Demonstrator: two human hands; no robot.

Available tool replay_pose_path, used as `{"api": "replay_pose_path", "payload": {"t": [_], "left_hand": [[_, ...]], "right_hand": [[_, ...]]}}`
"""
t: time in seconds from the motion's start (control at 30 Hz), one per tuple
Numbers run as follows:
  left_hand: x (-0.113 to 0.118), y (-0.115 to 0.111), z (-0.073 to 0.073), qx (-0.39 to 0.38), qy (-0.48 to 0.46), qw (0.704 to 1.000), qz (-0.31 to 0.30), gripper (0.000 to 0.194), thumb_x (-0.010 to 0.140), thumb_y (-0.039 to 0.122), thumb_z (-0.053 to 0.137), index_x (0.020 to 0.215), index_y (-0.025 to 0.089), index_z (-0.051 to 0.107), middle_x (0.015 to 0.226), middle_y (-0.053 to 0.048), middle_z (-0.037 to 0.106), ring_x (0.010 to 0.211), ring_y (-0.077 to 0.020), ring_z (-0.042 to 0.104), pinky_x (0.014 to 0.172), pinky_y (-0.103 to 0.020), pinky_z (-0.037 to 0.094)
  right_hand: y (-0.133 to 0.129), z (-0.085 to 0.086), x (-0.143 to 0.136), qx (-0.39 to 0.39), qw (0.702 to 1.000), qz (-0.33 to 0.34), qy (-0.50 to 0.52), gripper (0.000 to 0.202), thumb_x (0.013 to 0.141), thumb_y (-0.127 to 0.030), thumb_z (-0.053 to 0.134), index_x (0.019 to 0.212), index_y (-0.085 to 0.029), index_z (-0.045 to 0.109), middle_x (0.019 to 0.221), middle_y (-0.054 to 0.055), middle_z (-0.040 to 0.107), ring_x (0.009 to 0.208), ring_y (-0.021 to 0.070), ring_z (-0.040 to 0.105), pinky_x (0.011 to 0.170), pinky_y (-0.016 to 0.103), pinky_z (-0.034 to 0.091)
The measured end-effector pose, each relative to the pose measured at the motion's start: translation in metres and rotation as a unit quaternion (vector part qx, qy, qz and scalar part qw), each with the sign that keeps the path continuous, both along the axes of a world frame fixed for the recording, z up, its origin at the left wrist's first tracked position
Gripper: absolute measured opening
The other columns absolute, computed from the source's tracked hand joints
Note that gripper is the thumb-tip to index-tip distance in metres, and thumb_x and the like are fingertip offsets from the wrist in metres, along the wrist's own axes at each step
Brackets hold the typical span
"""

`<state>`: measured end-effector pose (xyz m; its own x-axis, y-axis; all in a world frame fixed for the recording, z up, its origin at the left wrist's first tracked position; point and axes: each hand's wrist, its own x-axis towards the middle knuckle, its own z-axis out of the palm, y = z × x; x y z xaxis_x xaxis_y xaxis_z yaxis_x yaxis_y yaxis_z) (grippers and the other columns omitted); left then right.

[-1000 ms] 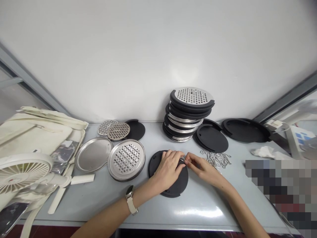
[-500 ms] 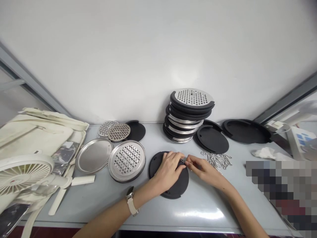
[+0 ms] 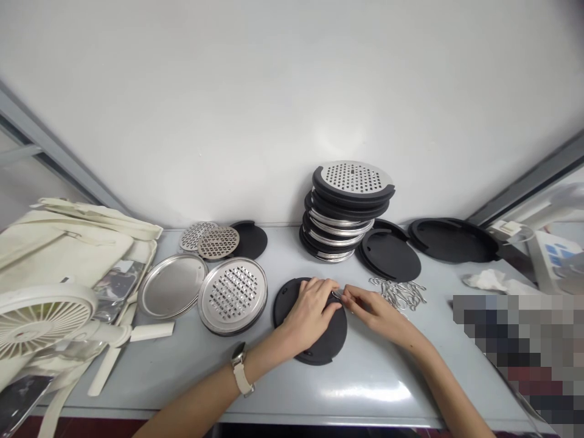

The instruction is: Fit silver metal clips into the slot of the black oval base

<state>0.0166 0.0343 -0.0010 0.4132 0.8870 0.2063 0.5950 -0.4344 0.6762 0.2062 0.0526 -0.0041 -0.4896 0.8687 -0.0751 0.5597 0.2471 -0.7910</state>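
Note:
A round black plate point(image 3: 332, 344) with a raised rim lies on the table in front of me. My left hand point(image 3: 312, 313) rests across it, closed on its upper right edge with the thumb bent inward. At that edge, my right hand point(image 3: 370, 309) pinches a small metal wire clip point(image 3: 336, 295), partly hidden by the fingertips. To the right of this hand lies a loose pile of wire clips point(image 3: 401, 294). Left of the black plate sits a round metal grater disc point(image 3: 233, 295), overlapping a plain metal disc point(image 3: 172, 286).
A tall stack of black plates and metal discs point(image 3: 349, 210) stands by the wall. More black plates point(image 3: 392, 255) lie right of it. Small perforated discs point(image 3: 219, 243) are at the back left. A white fan point(image 3: 39, 322) and cream bag point(image 3: 77, 243) fill the left side; crumpled tissue point(image 3: 487, 280) lies right.
The view has shifted very slightly. Both hands stay at the same edge of the black plate, with the wire clip still between the right fingertips.

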Motion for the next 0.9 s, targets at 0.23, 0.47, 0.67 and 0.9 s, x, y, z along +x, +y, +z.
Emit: {"api": "replay_pose_path", "payload": {"t": [0.23,0.47,0.67,0.9], "left_hand": [[0.0001,0.0001,-0.0003,-0.002,-0.009,1.000,-0.002,0.020,0.089,0.018,0.054,0.107,0.024,0.049,0.108,0.000,0.060,0.104,-0.0175,0.053,0.092,-0.035,0.038],[0.0001,-0.0001,0.0004,0.000,0.003,1.000,-0.002,0.018,0.090,0.019,0.052,0.108,0.023,0.049,0.109,-0.001,0.059,0.105,-0.0186,0.052,0.092,-0.036,0.038],[0.0008,0.0003,-0.0020,0.012,0.013,1.000,0.002,0.017,0.090,0.019,0.052,0.106,0.023,0.049,0.108,-0.001,0.059,0.105,-0.0189,0.051,0.092,-0.035,0.038],[0.0007,-0.0002,0.0010,0.011,-0.001,1.000,0.002,0.016,0.090,0.018,0.053,0.105,0.023,0.051,0.105,0.000,0.061,0.103,-0.0180,0.053,0.091,-0.034,0.036]], "right_hand": [[0.0002,-0.0020,-0.0008,0.007,1.000,0.006,-0.005,0.034,0.095,-0.044,0.035,0.070,-0.022,0.040,0.063,-0.003,0.043,0.058,0.0134,0.041,0.055,0.025,0.034],[0.0013,-0.0034,-0.0021,0.026,0.999,0.014,-0.015,0.033,0.096,-0.042,0.034,0.072,-0.022,0.041,0.064,-0.003,0.045,0.060,0.0144,0.044,0.057,0.025,0.036],[0.0023,-0.0002,-0.0045,0.046,0.999,0.018,-0.017,0.029,0.096,-0.038,0.033,0.076,-0.022,0.045,0.069,-0.001,0.051,0.064,0.0165,0.049,0.062,0.027,0.038],[0.0032,-0.0007,-0.0043,0.047,0.998,0.023,-0.024,0.029,0.097,-0.037,0.033,0.079,-0.022,0.049,0.071,0.000,0.053,0.066,0.0171,0.051,0.065,0.028,0.040]]}}
